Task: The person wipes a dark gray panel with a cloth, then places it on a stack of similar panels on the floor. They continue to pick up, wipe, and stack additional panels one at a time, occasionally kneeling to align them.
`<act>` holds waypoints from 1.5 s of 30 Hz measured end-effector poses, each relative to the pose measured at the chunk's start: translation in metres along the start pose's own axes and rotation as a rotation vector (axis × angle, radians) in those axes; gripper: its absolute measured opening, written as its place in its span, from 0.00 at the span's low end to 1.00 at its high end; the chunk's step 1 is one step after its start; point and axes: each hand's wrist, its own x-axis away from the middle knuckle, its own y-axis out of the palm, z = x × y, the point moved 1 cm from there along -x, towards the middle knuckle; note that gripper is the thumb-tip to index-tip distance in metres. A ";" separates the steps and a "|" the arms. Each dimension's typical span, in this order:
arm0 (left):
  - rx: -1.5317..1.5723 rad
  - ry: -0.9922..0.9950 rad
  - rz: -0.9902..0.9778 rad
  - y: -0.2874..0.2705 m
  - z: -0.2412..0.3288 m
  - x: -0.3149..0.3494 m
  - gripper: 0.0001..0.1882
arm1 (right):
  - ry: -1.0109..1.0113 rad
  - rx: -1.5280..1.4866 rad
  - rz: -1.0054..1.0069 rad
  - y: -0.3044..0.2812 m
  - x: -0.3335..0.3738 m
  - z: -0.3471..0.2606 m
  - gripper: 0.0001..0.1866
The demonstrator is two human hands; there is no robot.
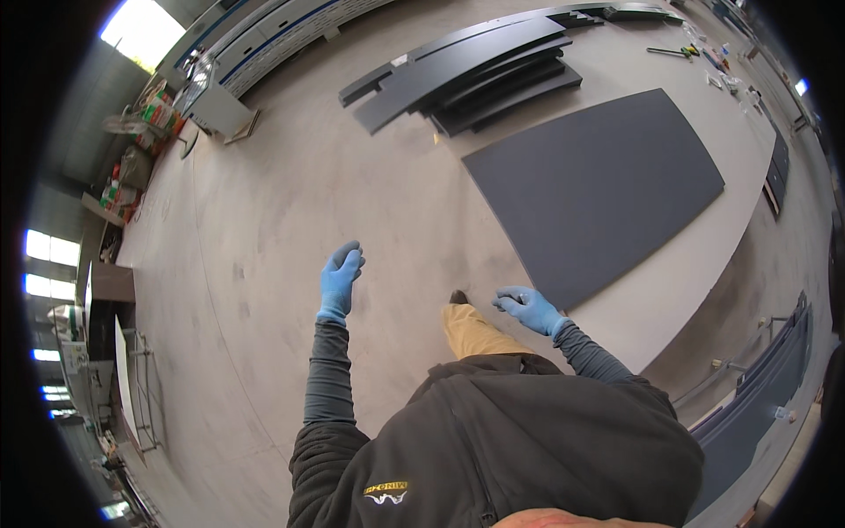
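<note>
The dark panel (603,194) lies flat on the pale counter (651,308) to our right. Its long left edge faces the floor (264,229), while a band of counter runs along its right side. By its near corner we have our right hand (528,308), fingers half bent; whether their tips meet, or touch the panel's edge, we cannot tell. Our left hand (340,277) is out over the floor, well apart from the panel, its fingers curled in close to one another; we cannot tell whether thumb and fingertips press together. Leftward the floor spreads wide, giving us room to step.

The panel is smooth, matte and four-sided; the counter's surface is plain and light, the floor scuffed and dull. We wear light-blue gloves below grey sleeves.

Beyond the panel, long dark strips (493,66) are stacked unevenly, their ends staggered. Farther right, a green-handled tool (685,52) lies near small loose items (717,62). At the near right, more dark panels (761,387) sit close together, edges side by side. At the far left stand a pale cabinet (214,107) and colourful sacks (160,113), whose contents we cannot make out.
</note>
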 end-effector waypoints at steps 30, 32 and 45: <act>-0.691 0.165 -0.762 0.196 0.208 -0.579 0.43 | 0.133 -0.212 1.175 -0.071 -0.410 -0.293 0.31; -0.721 0.171 -0.797 0.208 0.208 -0.587 0.46 | 0.171 -0.043 1.294 -0.077 -0.411 -0.304 0.29; -1.013 0.267 -0.836 0.235 0.214 -0.583 0.46 | 0.255 0.030 1.185 -0.079 -0.415 -0.331 0.41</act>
